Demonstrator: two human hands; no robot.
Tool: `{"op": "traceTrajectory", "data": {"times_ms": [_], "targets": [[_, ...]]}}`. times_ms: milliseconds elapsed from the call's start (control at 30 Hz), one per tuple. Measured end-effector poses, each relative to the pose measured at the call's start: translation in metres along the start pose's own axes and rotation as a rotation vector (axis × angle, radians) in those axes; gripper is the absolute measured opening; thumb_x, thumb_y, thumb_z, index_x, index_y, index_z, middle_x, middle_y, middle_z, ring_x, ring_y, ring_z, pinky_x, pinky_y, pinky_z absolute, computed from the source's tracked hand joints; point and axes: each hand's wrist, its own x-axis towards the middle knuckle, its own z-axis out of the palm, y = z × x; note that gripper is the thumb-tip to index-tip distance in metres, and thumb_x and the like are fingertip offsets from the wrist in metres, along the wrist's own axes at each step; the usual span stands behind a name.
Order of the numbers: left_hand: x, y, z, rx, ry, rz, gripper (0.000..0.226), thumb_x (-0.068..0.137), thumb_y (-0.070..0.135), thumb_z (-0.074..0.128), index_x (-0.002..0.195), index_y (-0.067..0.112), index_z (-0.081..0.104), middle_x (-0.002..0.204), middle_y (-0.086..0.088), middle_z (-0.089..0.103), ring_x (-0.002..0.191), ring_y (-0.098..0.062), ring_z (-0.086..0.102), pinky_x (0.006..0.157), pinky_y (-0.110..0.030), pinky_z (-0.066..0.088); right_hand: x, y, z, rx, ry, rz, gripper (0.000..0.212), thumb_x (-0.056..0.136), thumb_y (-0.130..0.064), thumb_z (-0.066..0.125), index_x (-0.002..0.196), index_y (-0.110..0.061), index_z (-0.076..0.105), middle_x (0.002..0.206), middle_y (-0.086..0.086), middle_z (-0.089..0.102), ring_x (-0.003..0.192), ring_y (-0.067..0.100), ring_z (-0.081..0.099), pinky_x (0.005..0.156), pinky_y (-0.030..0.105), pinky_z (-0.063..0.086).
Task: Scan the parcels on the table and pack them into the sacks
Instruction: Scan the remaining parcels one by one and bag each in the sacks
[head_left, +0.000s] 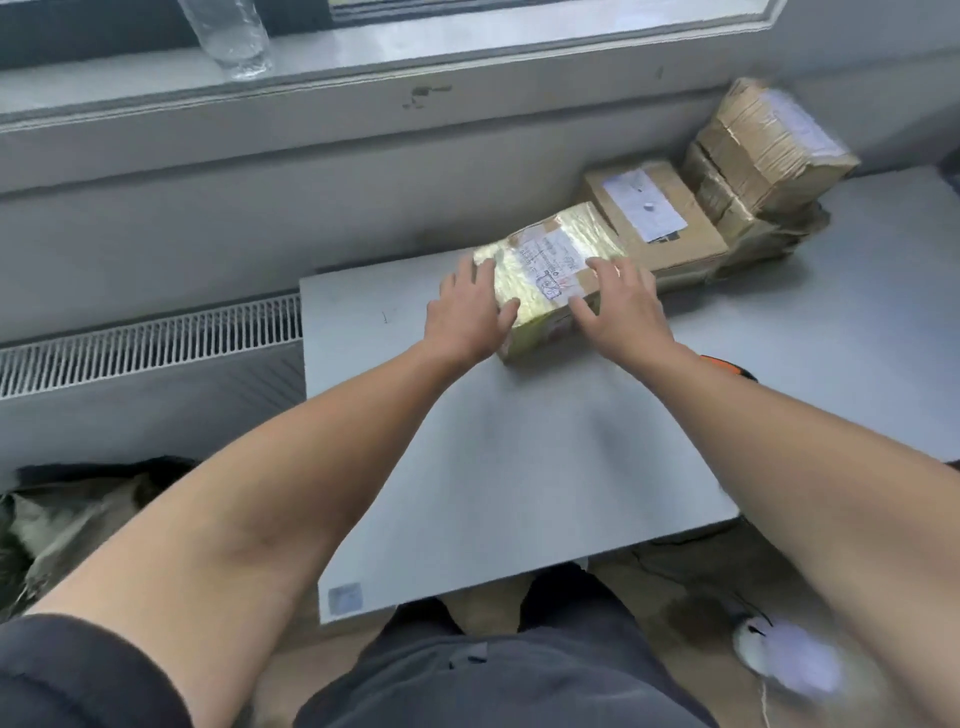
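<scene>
On the grey table (519, 467), near its far edge, the left hand (470, 312) rests splayed and uncurled on the gold-taped parcel (550, 260), whose long axis slants near-left to far-right, with the right hand (621, 306) likewise splayed on its right end.

Head camera, looking forward and down, close over table (519, 467)

The clear bottle (228, 36) on the sill (363, 47) is cut off by the top edge. The writing on the shiny parcel's (519, 275) label (550, 260) is too small to read. An orange thing (727, 366) is mostly hidden behind the right arm (779, 441). The white thing (789, 660) low on the right is too blurry to name. The sack (62, 519) runs off the left edge.
</scene>
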Motion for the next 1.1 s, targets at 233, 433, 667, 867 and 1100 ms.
{"op": "traceTrajectory", "data": {"times_ms": [233,433,667,867,1100], "targets": [[0.030,0.038,0.042,-0.047,0.000,-0.181,0.069,0.094,0.052,0.049,0.152,0.024,0.025,0.163,-0.004,0.002,0.139,-0.038,0.028,0.099,-0.049,0.041,0.059,0.038,0.007,-0.074,-0.098,-0.217,0.064,0.097,-0.046,0.052,0.154,-0.023,0.033,0.163,0.013,0.019,0.151,0.040,0.008,0.122,0.051,0.013],[0.033,0.039,0.046,-0.118,-0.018,-0.231,0.069,0.094,0.051,0.050,0.153,0.025,0.025,0.164,0.000,-0.001,0.139,-0.036,0.031,0.102,-0.045,0.039,0.066,0.042,0.015,-0.112,-0.164,-0.223,0.058,0.099,-0.050,0.041,0.153,-0.033,0.032,0.167,0.010,0.003,0.152,0.038,-0.009,0.123,0.051,-0.005],[0.025,0.038,0.039,-0.085,-0.061,-0.201,0.068,0.092,0.048,0.055,0.150,0.022,0.030,0.163,-0.004,0.004,0.128,-0.037,0.045,0.097,-0.041,0.042,0.055,0.038,0.011,-0.180,-0.172,-0.189,0.057,0.093,-0.054,0.046,0.147,-0.035,0.040,0.164,0.009,0.016,0.148,0.040,0.012,0.120,0.051,0.016],[-0.015,0.026,0.035,-0.083,-0.104,-0.131,0.067,0.091,0.047,0.057,0.148,0.021,0.033,0.163,-0.004,0.007,0.125,-0.038,0.048,0.095,-0.042,0.044,0.001,0.029,0.017,-0.151,-0.140,-0.113,0.054,0.090,-0.055,0.051,0.140,-0.036,0.047,0.160,0.005,0.023,0.142,0.037,0.021,0.112,0.049,0.027],[-0.083,0.006,0.034,-0.048,-0.120,-0.082,0.068,0.091,0.050,0.056,0.149,0.021,0.032,0.162,-0.004,0.008,0.126,-0.038,0.048,0.094,-0.045,0.046,-0.070,0.012,0.030,-0.109,-0.122,-0.057,0.056,0.088,-0.053,0.056,0.140,-0.035,0.048,0.159,0.007,0.023,0.145,0.036,0.018,0.117,0.050,0.022]]}}
